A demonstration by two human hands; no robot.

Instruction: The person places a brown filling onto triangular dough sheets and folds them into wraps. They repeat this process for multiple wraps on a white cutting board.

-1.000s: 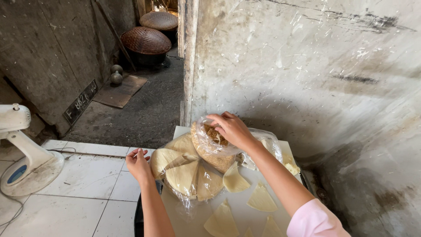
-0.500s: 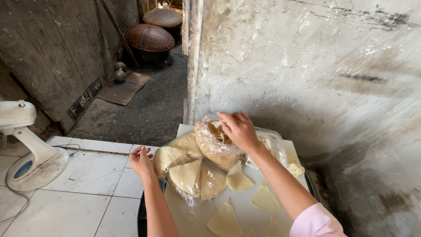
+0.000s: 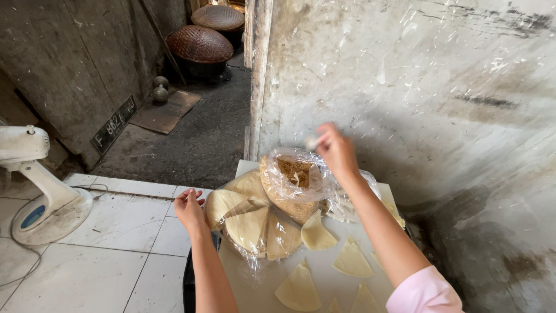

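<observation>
A stained wall (image 3: pixel 417 75) fills the right and far side; a white tiled floor (image 3: pixel 98 255) lies left, with a white fan (image 3: pixel 35 185) at its left edge and two woven baskets (image 3: pixel 200 43) far back in a dark passage. Near the wall stands a pale table (image 3: pixel 324 278), scattered with thin cream wedges (image 3: pixel 298 287). On its far left part lies a clear bag of wedges (image 3: pixel 249 223), and against it leans a clear bag of brown crumbs (image 3: pixel 292 182), mouth up.

The right hand (image 3: pixel 335 149) is raised just above the crumb bag, fingers pinched together on something small and pale; it is too blurred to name. The left hand (image 3: pixel 190 208) rests at the table's left edge, touching the wedge bag, fingers loosely curled; whether it grips the plastic I cannot tell.

The crumb bag looks propped rather than steady: a nudge from the right wrist could tip it and spill crumbs over the wedges. The wedge bag overhangs the left edge and could slide to the floor if that hand lets go.
</observation>
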